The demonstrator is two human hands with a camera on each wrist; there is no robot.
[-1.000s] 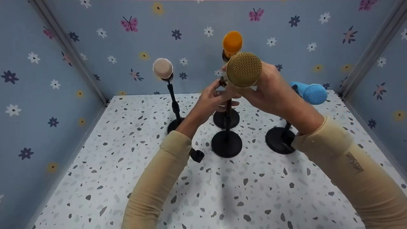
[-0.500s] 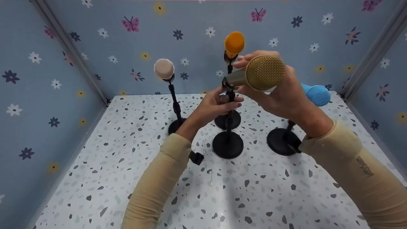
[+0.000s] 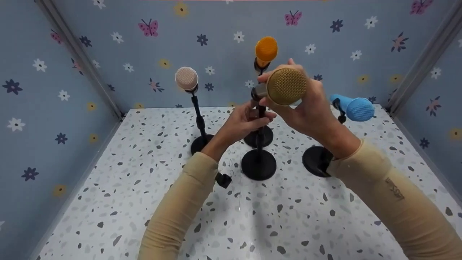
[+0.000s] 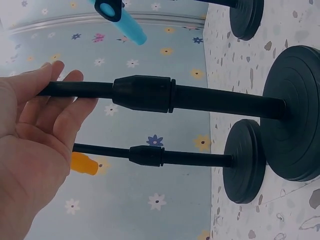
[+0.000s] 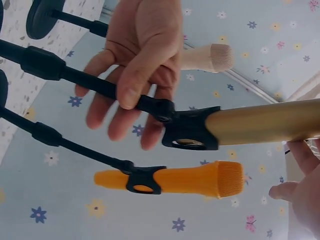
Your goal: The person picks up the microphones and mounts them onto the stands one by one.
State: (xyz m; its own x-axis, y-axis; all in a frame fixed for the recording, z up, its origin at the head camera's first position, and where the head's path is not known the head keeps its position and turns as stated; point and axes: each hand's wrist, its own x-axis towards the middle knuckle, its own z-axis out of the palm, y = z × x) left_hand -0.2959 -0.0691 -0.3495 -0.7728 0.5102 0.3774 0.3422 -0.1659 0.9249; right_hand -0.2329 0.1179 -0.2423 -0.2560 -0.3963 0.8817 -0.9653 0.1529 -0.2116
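Note:
My left hand grips the upper pole of a black microphone stand just below its clip; the left wrist view shows the fingers around the pole. A gold microphone has its handle end in the stand's black clip. My right hand holds the microphone's body, with its mesh head toward the head camera. In the right wrist view only part of the right hand shows, its fingers against the gold body. The mesh head lies outside that view.
An orange microphone stands on its own stand directly behind. A pale pink microphone is on a stand at left, a blue microphone on one at right. Patterned walls enclose the speckled table.
My right hand and the gold microphone's head swung to the right, then partly back to the left. The left hand stayed on the pole.

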